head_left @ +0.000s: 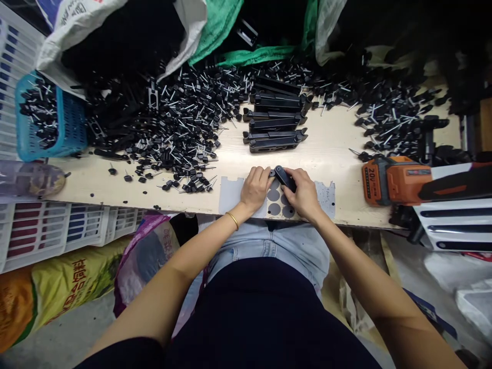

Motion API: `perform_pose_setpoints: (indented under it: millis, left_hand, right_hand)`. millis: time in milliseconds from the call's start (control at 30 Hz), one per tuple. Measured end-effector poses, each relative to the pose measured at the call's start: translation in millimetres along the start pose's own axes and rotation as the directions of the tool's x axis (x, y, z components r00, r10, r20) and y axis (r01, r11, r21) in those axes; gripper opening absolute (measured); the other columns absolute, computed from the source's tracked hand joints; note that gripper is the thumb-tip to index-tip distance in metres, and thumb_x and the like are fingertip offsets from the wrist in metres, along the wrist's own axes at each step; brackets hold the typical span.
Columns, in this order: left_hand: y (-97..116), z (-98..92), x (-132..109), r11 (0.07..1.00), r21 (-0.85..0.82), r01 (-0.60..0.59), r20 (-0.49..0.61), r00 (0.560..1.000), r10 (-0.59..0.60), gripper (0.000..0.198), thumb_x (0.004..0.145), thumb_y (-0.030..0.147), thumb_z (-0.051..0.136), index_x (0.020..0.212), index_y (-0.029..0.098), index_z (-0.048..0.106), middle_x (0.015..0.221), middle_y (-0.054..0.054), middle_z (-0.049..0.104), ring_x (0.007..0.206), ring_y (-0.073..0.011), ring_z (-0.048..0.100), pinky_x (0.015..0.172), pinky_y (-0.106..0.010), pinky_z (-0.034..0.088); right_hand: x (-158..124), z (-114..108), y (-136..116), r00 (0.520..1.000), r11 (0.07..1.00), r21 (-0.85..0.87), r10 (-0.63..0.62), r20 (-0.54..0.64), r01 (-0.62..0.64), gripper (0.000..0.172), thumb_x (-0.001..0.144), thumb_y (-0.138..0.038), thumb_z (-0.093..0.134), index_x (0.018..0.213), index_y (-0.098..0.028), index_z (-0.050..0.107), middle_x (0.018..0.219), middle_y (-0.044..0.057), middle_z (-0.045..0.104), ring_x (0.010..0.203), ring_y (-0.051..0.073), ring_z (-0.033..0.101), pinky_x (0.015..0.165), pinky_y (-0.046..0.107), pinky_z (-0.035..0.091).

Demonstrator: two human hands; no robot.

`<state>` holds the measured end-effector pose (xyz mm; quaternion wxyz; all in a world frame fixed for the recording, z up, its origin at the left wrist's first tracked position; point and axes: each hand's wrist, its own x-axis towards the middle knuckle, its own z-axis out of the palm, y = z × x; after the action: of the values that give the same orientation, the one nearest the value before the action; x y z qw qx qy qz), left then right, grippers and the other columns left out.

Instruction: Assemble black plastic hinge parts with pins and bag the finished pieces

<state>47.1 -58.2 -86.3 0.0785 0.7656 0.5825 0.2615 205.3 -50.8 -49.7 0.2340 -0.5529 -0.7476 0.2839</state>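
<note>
My left hand (pixel 255 187) and my right hand (pixel 303 193) meet at the near edge of the workbench (pixel 338 154). Both are closed around a small black plastic part (pixel 282 177) held between them. Under the hands lies a white backing sheet (pixel 232 195) carrying several round grey stickers (pixel 273 207). A gold bangle sits on my left wrist. Just beyond the hands are stacked long black plastic bars (pixel 274 120).
A large heap of black-headed pins (pixel 188 123) covers the left of the bench, another heap (pixel 388 110) the right. A blue basket (pixel 57 120) of pins stands far left. An orange cordless driver (pixel 400 179) lies right. Crates and sacks sit below on the left.
</note>
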Motion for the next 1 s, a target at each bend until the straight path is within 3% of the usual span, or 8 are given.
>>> perform_pose_setpoints:
  millis: [100, 267, 400, 467, 633, 800, 933, 1000]
  left_hand:
    - [-2, -2.2, 1, 0.999, 0.048, 0.004, -0.01, 1.0, -0.003, 0.038, 0.099, 0.033, 0.029, 0.11, 0.009, 0.057, 0.087, -0.012, 0.059, 0.084, -0.0239, 0.054, 0.077, -0.038, 0.046]
    - [-4, -3.7, 4, 0.994, 0.035, -0.102, 0.069, 0.993, 0.1, 0.038, 0.098, 0.036, 0.032, 0.108, 0.009, 0.057, 0.087, -0.011, 0.058, 0.085, -0.0239, 0.055, 0.078, -0.037, 0.046]
    - [2, -0.3, 6, 0.999, 0.006, 0.049, -0.008, 0.999, -0.049, 0.029, 0.097, 0.03, 0.038, 0.106, 0.011, 0.058, 0.09, -0.011, 0.058, 0.088, -0.024, 0.054, 0.079, -0.037, 0.046]
    - [-1, -2.6, 6, 0.997, -0.049, 0.068, -0.005, 0.998, -0.068, 0.025, 0.095, 0.028, 0.043, 0.107, 0.012, 0.058, 0.093, -0.01, 0.058, 0.09, -0.0231, 0.054, 0.08, -0.036, 0.046]
    - [-15, -12.8, 0, 0.977, -0.204, -0.062, 0.126, 0.988, 0.089, 0.033, 0.089, 0.031, 0.057, 0.12, 0.019, 0.055, 0.095, -0.006, 0.058, 0.092, -0.0204, 0.054, 0.084, -0.035, 0.045]
    - [-7, -3.7, 0, 0.981, -0.141, 0.13, -0.021, 0.991, -0.135, 0.027, 0.093, 0.031, 0.05, 0.113, 0.017, 0.061, 0.084, -0.005, 0.054, 0.082, -0.0202, 0.051, 0.078, -0.035, 0.044]
    - [-13, -3.2, 17, 0.969, -0.233, -0.087, 0.096, 0.989, 0.112, 0.025, 0.093, 0.03, 0.049, 0.11, 0.017, 0.062, 0.08, -0.004, 0.052, 0.081, -0.019, 0.05, 0.076, -0.033, 0.046]
    - [-10, -3.1, 21, 0.959, -0.257, -0.117, 0.119, 0.981, 0.152, 0.024, 0.093, 0.03, 0.049, 0.11, 0.017, 0.062, 0.08, -0.004, 0.051, 0.081, -0.0187, 0.049, 0.075, -0.033, 0.046]
  right_hand:
    - [1, -2, 1, 1.0, 1.0, 0.013, 0.011, 0.005, -0.011, 0.043, 0.073, -0.017, 0.054, 0.116, -0.014, 0.058, 0.105, 0.012, 0.061, 0.097, 0.026, 0.057, 0.086, 0.043, 0.048]
    - [1, -2, 0, 1.0, 1.0, 0.03, 0.005, 0.017, -0.005, 0.043, 0.073, -0.017, 0.054, 0.116, -0.018, 0.058, 0.104, 0.011, 0.061, 0.096, 0.026, 0.057, 0.086, 0.043, 0.047]
    - [-2, 4, -4, 0.999, 0.999, -0.031, 0.007, -0.032, -0.008, 0.043, 0.075, -0.016, 0.051, 0.118, -0.017, 0.056, 0.106, 0.013, 0.06, 0.099, 0.027, 0.055, 0.086, 0.044, 0.047]
    - [-4, 6, -6, 0.999, 0.998, -0.067, 0.008, -0.054, -0.012, 0.043, 0.077, -0.016, 0.049, 0.119, -0.017, 0.056, 0.105, 0.013, 0.059, 0.101, 0.028, 0.054, 0.087, 0.045, 0.047]
    - [-6, 8, -5, 0.999, 0.994, -0.113, -0.01, -0.052, 0.004, 0.046, 0.08, -0.016, 0.048, 0.125, -0.019, 0.053, 0.108, 0.012, 0.061, 0.103, 0.029, 0.053, 0.09, 0.047, 0.046]
    - [-7, 6, 0, 0.998, 0.995, -0.086, -0.049, -0.026, 0.047, 0.052, 0.08, -0.015, 0.048, 0.132, -0.015, 0.049, 0.116, 0.013, 0.062, 0.104, 0.029, 0.054, 0.094, 0.048, 0.046]
    - [-8, 3, 0, 0.999, 0.997, -0.058, -0.053, -0.008, 0.053, 0.055, 0.082, -0.014, 0.044, 0.137, -0.018, 0.045, 0.116, 0.013, 0.061, 0.106, 0.029, 0.053, 0.092, 0.049, 0.047]
    - [-9, 3, 0, 0.999, 0.997, -0.049, -0.052, -0.01, 0.051, 0.056, 0.083, -0.014, 0.043, 0.139, -0.019, 0.043, 0.117, 0.013, 0.061, 0.105, 0.029, 0.053, 0.09, 0.049, 0.048]
